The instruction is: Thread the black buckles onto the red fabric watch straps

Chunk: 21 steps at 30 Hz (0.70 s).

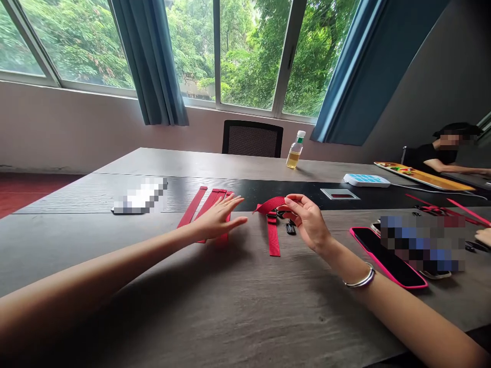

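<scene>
Several flat red straps (193,207) lie side by side on the table, left of centre. Over them is my left hand (219,219), fingers spread, holding nothing; whether it touches the straps I cannot tell. My right hand (307,217) pinches the end of another red strap (271,205), which is raised and curved. Below that strap, a short red piece (273,240) with a black buckle (271,216) hangs or lies toward me. A small black buckle (290,229) rests on the table beside my right hand.
On the grey table (230,317) are a pink-cased phone (387,255), a bottle (294,151), a white power strip (366,180), a small frame (339,194) and a long tray (425,176). A person (441,153) sits at the right; a hand (484,235) shows at the right edge.
</scene>
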Available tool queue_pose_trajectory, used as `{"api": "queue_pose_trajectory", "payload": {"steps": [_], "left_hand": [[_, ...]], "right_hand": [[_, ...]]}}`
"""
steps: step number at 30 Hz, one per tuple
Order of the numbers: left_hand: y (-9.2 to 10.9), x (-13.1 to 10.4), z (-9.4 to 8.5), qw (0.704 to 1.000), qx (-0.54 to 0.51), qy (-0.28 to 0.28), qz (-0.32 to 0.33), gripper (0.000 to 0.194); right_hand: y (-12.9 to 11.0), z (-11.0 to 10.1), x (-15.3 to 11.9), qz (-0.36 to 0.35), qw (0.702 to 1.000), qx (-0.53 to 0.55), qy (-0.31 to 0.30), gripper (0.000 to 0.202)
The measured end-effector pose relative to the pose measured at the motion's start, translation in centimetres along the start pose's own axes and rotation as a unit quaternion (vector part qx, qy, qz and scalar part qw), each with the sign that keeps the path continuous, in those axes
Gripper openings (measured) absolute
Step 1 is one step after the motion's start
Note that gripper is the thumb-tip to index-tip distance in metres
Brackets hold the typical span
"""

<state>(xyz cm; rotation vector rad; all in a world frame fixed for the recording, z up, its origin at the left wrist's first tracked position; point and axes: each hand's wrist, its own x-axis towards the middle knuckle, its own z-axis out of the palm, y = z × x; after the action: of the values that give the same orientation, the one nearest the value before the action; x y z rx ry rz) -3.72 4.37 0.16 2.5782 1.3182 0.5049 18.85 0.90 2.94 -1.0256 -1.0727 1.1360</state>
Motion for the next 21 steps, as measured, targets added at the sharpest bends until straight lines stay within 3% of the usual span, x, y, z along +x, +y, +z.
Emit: {"api": "queue_pose_trajectory", "payload": {"steps": [3,7,11,14,17,21], "left_hand": [[2.8,2.0,0.5,0.996,-0.032,0.076,0.027,0.067],[4.7,4.5,1.2,0.989,-0.038,0.139,0.019,0.029],[3.7,6.0,1.1,0.984,-0.050,0.170,0.025,0.005],[1.9,6.2,0.6,0.981,-0.060,0.170,0.066,0.019],[0.6,5.2,0.4,0.979,-0.057,0.139,0.138,0.028],[0.4,2.1,0.6,0.968,-0.045,0.066,0.238,0.035]], "right_hand": [[-0.1,0.5,0.0,-0.006,1.000,0.014,-0.004,0.035],[-0.2,0.5,-0.3,-0.041,0.999,0.014,-0.016,0.032],[-0.5,-0.6,-0.7,-0.123,0.988,-0.089,-0.012,0.028],[-0.6,-1.1,-1.4,-0.159,0.965,-0.203,-0.043,0.025],[-0.4,-0.5,-3.0,-0.155,0.925,-0.308,-0.161,0.019],[-0.2,0.9,-6.3,-0.160,0.813,-0.451,-0.331,0.015]]}}
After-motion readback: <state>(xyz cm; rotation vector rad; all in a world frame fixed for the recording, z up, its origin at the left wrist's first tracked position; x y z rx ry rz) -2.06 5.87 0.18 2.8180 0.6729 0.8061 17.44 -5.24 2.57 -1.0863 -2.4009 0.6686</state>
